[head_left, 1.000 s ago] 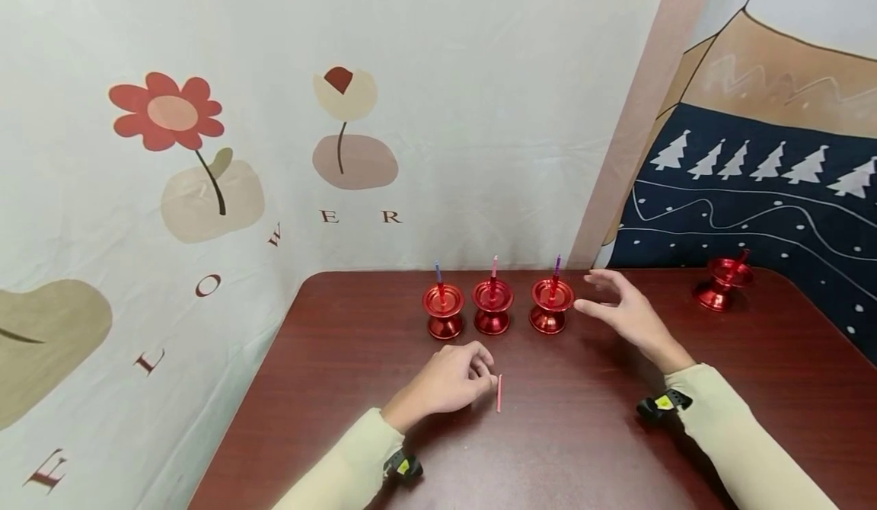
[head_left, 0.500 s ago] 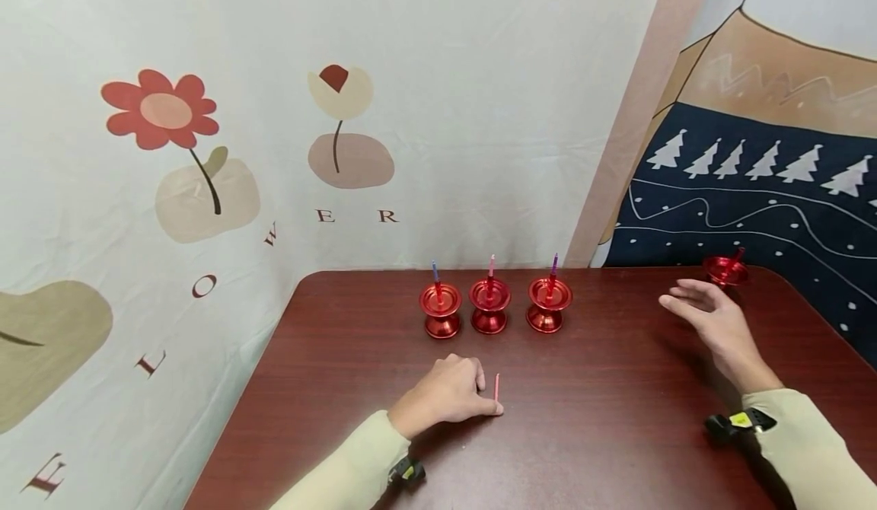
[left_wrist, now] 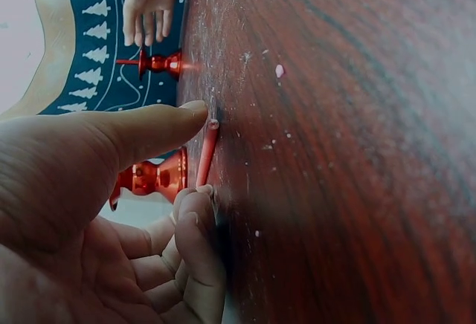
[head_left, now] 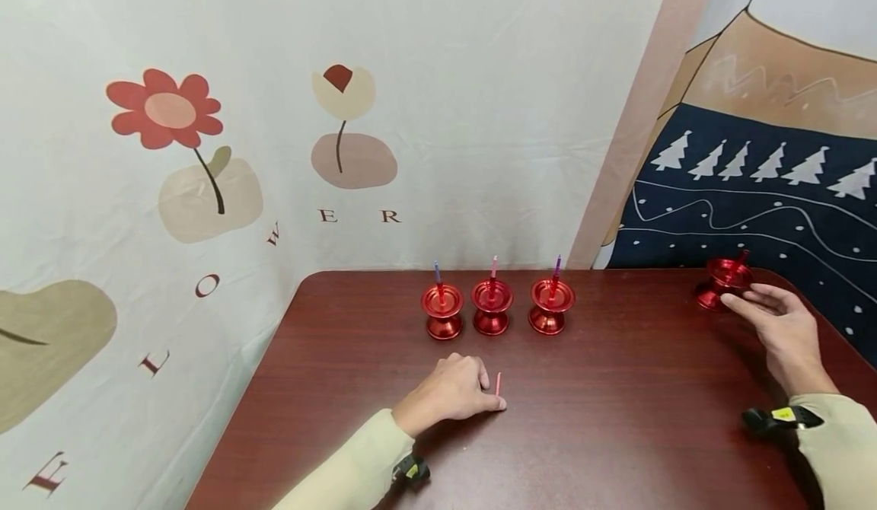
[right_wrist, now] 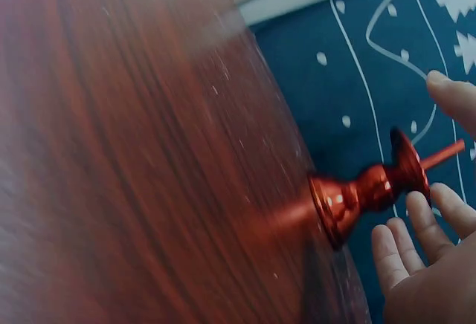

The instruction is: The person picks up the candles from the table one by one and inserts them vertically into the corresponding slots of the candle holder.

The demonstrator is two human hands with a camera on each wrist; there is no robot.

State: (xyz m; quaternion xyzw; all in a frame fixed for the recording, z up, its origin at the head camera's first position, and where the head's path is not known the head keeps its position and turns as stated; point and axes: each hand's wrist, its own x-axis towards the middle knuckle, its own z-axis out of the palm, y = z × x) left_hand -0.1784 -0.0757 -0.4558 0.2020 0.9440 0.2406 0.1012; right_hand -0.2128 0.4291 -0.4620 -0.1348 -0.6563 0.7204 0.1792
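A thin pink candle [left_wrist: 208, 153] lies on the table by my left hand [head_left: 448, 390]. The left thumb is at the candle's near end and the fingertips [left_wrist: 195, 212] are at its far end, not closed round it. At the back right, my right hand [head_left: 788, 335] reaches to a shiny red candle holder [head_left: 715, 285], fingers spread. In the right wrist view the thumb is on one side of this holder [right_wrist: 357, 198] and the fingers on the other. It has a red upright tube [right_wrist: 444, 154] with no coloured candle showing in it.
Three matching red holders stand along the table's back edge, with a blue candle [head_left: 438, 271], a pink candle [head_left: 494, 267] and a purple candle [head_left: 558, 266]. Behind the brown table [head_left: 582, 419] hang a flower-printed cloth [head_left: 479, 114] and a dark tree-printed cloth [head_left: 719, 198].
My right hand has swung right from beside the purple candle's holder to the far-right holder. The left hand has shifted slightly, its thumb coming to the pink candle's near end.
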